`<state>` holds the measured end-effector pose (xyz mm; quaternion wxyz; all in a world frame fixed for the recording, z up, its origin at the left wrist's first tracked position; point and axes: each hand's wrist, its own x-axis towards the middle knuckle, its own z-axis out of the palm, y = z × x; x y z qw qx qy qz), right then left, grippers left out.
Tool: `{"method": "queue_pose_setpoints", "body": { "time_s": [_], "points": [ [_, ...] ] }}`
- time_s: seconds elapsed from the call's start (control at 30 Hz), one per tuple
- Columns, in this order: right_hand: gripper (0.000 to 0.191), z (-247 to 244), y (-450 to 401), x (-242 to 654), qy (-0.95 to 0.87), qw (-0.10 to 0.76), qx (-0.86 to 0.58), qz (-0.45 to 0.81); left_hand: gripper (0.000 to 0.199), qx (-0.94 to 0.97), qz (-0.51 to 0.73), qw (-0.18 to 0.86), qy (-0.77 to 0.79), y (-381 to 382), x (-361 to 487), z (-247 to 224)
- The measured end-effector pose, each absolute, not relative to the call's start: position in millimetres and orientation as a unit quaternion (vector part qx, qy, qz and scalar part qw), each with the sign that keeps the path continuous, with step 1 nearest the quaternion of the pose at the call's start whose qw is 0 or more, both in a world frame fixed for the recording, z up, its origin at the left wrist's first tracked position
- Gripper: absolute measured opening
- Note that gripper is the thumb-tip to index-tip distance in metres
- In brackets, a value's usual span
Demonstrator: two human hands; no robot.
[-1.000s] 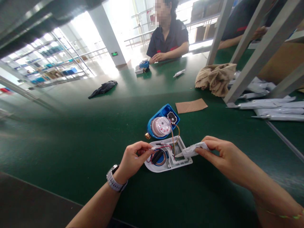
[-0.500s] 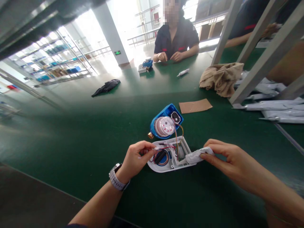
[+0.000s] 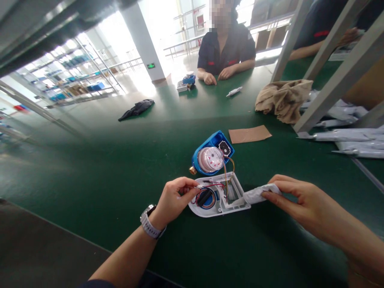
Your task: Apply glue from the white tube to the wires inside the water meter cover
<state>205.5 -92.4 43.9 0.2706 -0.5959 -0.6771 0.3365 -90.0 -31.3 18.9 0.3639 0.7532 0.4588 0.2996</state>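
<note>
My left hand [image 3: 177, 200] is closed in a pinch at the left end of a white plastic cover [image 3: 207, 213], on thin red and black wires; whether it also grips the cover's rim I cannot tell. Inside the cover lie a coil with a black cylinder [image 3: 205, 197] and a window opening. Between the fingers of my right hand [image 3: 295, 196] is a crumpled white squeeze tube [image 3: 258, 194], its nozzle pointing left over the cover's lower right part. Coloured wires join the cover to a blue water meter [image 3: 210, 157] with a clear round dial and a brass fitting.
A brown cardboard piece [image 3: 250, 134] lies behind the meter. Farther back are a beige cloth [image 3: 282, 100], a dark cloth [image 3: 137, 109], another tube [image 3: 234, 92] and another meter [image 3: 188, 81]. Metal posts [image 3: 322, 76] and several white tubes [image 3: 354, 136] stand right. A co-worker [image 3: 226, 52] sits opposite.
My right hand has drawn the tube slightly right, and its nozzle shows more over the cover. My left hand keeps its pinch. The co-worker's hands have shifted on the table.
</note>
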Motion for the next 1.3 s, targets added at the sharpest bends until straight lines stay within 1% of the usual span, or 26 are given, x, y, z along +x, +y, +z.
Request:
{"method": "queue_pose_setpoints", "body": {
  "time_s": [0.13, 0.3, 0.37, 0.47, 0.63, 0.87, 1.07, 1.3],
  "points": [
    [0.049, 47.5, -94.8, 211.4, -0.642, 0.318, -0.618, 0.324, 0.016, 0.758, 0.296, 0.365, 0.453, -30.7, -91.3, 20.8],
    [0.041, 46.3, -95.2, 212.6, -0.528, 0.414, -0.641, 0.372, 0.019, 0.751, 0.295, 0.396, 0.439, -29.1, -93.8, 21.7],
    [0.039, 40.3, -94.2, 207.0, -0.487, 0.453, -0.643, 0.380, 0.016, 0.753, 0.305, 0.393, 0.430, -28.4, -94.2, 22.4],
    [0.034, 33.8, -93.2, 191.4, -0.497, 0.480, -0.619, 0.373, 0.011, 0.770, 0.318, 0.368, 0.413, -28.3, -93.8, 24.4],
    [0.023, 38.4, -96.1, 164.6, -0.590, 0.481, -0.568, 0.314, 0.007, 0.777, 0.332, 0.353, 0.403, -30.0, -91.6, 27.1],
    [0.022, 41.2, -97.5, 152.6, -0.681, 0.459, -0.539, 0.186, 0.006, 0.795, 0.346, 0.321, 0.382, -32.1, -89.6, 25.0],
    [0.022, 45.6, -98.3, 150.6, -0.722, 0.435, -0.526, 0.116, 0.006, 0.804, 0.345, 0.303, 0.379, -33.7, -89.6, 24.2],
    [0.019, 43.2, -99.8, 154.1, -0.734, 0.420, -0.526, 0.093, 0.007, 0.815, 0.344, 0.276, 0.376, -33.6, -89.3, 23.5]
  ]
}}
